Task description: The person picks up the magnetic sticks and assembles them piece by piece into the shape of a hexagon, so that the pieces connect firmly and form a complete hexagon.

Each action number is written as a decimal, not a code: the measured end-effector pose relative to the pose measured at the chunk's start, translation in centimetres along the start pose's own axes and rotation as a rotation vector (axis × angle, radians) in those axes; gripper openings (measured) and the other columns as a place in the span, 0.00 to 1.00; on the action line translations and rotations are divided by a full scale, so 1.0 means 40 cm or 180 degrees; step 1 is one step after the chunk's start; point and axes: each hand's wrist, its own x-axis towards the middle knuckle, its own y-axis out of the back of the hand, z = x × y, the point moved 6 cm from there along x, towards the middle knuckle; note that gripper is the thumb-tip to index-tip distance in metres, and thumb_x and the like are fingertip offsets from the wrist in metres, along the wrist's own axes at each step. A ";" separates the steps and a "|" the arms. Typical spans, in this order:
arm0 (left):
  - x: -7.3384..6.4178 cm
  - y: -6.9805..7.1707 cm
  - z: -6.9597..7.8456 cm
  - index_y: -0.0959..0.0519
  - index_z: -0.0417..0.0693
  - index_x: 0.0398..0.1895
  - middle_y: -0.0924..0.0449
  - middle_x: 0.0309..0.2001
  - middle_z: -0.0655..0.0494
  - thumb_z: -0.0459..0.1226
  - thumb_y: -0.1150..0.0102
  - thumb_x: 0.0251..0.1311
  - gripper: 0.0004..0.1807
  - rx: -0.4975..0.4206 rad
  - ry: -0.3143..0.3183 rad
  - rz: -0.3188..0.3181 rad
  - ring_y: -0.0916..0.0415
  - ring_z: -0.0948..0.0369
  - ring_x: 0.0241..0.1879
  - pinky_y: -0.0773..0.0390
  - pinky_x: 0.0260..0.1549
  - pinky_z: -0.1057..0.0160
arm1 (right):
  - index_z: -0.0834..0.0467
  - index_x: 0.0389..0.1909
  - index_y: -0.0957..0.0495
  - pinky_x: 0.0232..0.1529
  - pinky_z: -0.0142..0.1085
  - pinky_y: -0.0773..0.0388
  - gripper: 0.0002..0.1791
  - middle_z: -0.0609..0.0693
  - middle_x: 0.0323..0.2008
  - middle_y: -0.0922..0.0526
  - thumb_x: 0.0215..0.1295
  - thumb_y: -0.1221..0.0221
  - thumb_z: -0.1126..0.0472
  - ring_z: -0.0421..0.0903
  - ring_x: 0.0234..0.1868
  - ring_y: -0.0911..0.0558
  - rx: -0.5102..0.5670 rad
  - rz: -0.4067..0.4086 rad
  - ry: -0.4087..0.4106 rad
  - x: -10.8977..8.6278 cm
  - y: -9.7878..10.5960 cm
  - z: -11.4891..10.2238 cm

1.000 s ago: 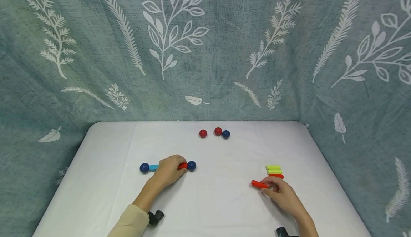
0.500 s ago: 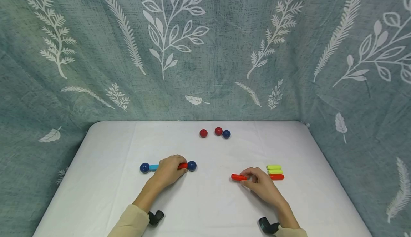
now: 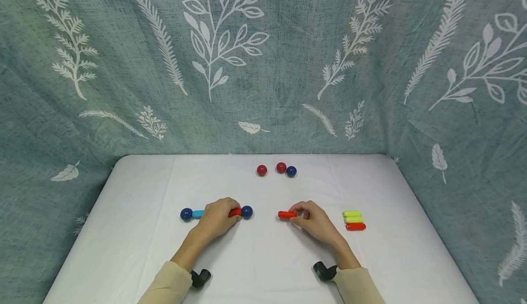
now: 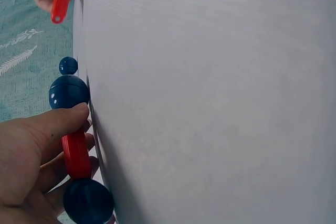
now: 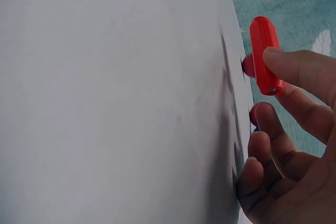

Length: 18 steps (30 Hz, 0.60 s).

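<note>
My left hand point(image 3: 219, 217) grips a joined chain of balls and sticks on the white table. In the left wrist view its thumb and fingers hold a red magnetic stick point(image 4: 76, 155), with a blue ball point(image 4: 69, 92) at one end and another blue ball point(image 4: 88, 200) at the other. A light blue stick point(image 3: 198, 214) and a blue ball point(image 3: 186, 214) continue the chain leftward; the hand hides its middle from the head camera. To the right, apart from the chain, my right hand point(image 3: 314, 221) pinches a second red magnetic stick point(image 5: 265, 56) between thumb and fingers.
Two red balls point(image 3: 261, 170) and one blue ball point(image 3: 291, 171) lie near the far edge of the table point(image 3: 144, 180). Right of my right hand, two yellow-green sticks point(image 3: 352, 217) and a red stick point(image 3: 356, 226) lie side by side. A patterned curtain point(image 3: 288, 66) hangs behind.
My right hand has moved left and farther from me with the red magnetic stick, away from the loose sticks and closer to the chain. The left hand has stayed in place.
</note>
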 end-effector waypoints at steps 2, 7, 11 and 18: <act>0.000 -0.001 -0.001 0.14 0.48 0.44 0.16 0.47 0.52 0.40 0.28 0.58 0.12 0.0004 -0.0004 0.0000 0.21 0.54 0.48 0.24 0.48 0.49 | 0.47 0.43 0.15 0.27 0.34 0.33 0.10 0.49 0.33 0.26 0.61 0.30 0.60 0.47 0.29 0.28 0.0017 -0.0027 0.0010 0.013 -0.010 -0.006; -0.001 0.000 -0.004 0.14 0.48 0.45 0.16 0.48 0.52 0.40 0.28 0.58 0.12 0.0023 0.0020 -0.0013 0.21 0.54 0.49 0.24 0.48 0.48 | 0.47 0.43 0.15 0.28 0.35 0.33 0.10 0.48 0.34 0.26 0.61 0.30 0.61 0.47 0.31 0.29 0.0025 -0.0075 0.0085 0.044 -0.035 -0.029; -0.002 0.002 -0.005 0.14 0.48 0.45 0.16 0.48 0.52 0.40 0.28 0.59 0.13 0.0030 0.0068 -0.0042 0.21 0.54 0.49 0.24 0.49 0.47 | 0.48 0.43 0.15 0.29 0.35 0.33 0.10 0.48 0.35 0.25 0.62 0.30 0.60 0.47 0.31 0.29 0.0009 -0.0156 0.0192 0.069 -0.058 -0.051; 0.000 0.002 -0.002 0.14 0.48 0.45 0.16 0.48 0.53 0.40 0.28 0.59 0.12 0.0016 0.0029 -0.0098 0.21 0.56 0.47 0.24 0.49 0.49 | 0.49 0.43 0.14 0.30 0.37 0.33 0.10 0.49 0.36 0.24 0.61 0.30 0.61 0.46 0.32 0.30 -0.0094 -0.0216 0.0320 0.102 -0.092 -0.082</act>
